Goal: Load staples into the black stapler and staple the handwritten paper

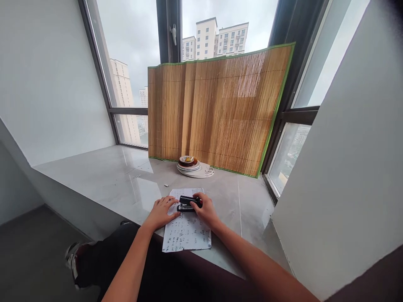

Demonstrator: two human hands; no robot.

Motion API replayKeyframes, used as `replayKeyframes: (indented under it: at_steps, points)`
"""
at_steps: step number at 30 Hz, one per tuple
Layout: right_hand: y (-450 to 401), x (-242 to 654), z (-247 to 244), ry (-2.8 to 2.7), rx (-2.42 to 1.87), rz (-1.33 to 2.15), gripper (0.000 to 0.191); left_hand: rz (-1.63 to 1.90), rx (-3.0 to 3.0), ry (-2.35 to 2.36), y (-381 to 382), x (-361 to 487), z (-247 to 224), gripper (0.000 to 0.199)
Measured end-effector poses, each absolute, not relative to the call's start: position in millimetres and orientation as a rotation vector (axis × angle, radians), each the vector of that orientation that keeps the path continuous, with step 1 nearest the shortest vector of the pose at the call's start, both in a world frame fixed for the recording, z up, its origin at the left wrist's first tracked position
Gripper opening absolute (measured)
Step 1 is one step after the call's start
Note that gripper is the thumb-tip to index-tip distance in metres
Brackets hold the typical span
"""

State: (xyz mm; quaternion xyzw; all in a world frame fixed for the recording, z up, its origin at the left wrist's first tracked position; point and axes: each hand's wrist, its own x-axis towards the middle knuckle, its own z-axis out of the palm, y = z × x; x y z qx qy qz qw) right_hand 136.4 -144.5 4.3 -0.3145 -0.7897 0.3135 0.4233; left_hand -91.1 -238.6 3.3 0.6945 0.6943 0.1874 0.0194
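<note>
A black stapler [186, 203] lies across a sheet of paper [189, 230] covered in handwriting. My right hand [204, 209] grips the stapler's right end between thumb and fingers. The stapler's top arm is raised from its base at the left end. My left hand [163, 213] rests over the paper's left edge, thumb and fingers apart, with their tips close to the stapler's left end; whether they touch it I cannot tell. The paper's lower end reaches past the ledge's front edge.
The tiled window ledge [107, 176] carries a stack of plates [188, 166] on an oval plate [208, 170]. A small whitish piece [166, 185] lies left of the paper. Behind stands a bamboo mat [217, 113] against the windows. A wall [346, 167] bounds the right side.
</note>
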Motion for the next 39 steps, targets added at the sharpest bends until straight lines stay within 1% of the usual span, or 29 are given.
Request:
replayKeyframes:
  at_steps: [4,11,14,16,21,25,29,32,34,36,39]
  points:
    - [-140.6,132.3,2.3,-1.963,-0.764,0.705,0.018,0.492,2.148,2.207,-236.1,-85.4,13.3,0.051]
    - [-135.6,130.5,1.1,-1.954,-0.802,0.644,0.020,0.043,2.196,2.113,-204.8,-84.5,49.6,0.065]
    - [-135.6,130.9,2.6,-1.980,-0.812,0.598,0.019,0.004,2.246,2.051,-195.4,-84.4,53.2,0.065]
    - [-135.0,130.9,3.3,-1.996,-0.822,0.575,0.020,0.067,2.253,2.057,-196.5,-84.5,47.9,0.064]
    - [-131.4,129.9,2.0,-2.009,-0.844,0.561,0.023,0.355,2.187,2.176,-209.2,-82.4,26.0,0.056]
    - [-130.1,128.3,-0.5,-2.024,-0.843,0.543,0.023,0.489,2.142,2.162,-203.8,-77.3,18.8,0.053]
    - [-128.7,129.1,-1.7,-2.024,-0.875,0.509,0.024,0.646,2.124,1.944,-192.9,-78.1,19.8,0.049]
    - [-122.7,133.5,-0.3,-2.005,-0.976,0.392,0.022,0.757,2.139,1.694,-196.4,-85.9,20.9,0.048]
    - [-116.0,137.6,1.1,-1.994,-1.021,0.325,0.020,0.799,2.120,1.613,-203.6,-92.2,21.3,0.048]
    - [-108.8,141.4,1.7,-1.999,-1.039,0.331,0.019,0.807,2.097,1.596,-210.2,-97.0,21.2,0.041]
    - [-100.6,145.3,1.5,-2.062,-1.071,0.402,0.030,0.815,2.094,1.619,-212.3,-99.8,18.8,0.031]
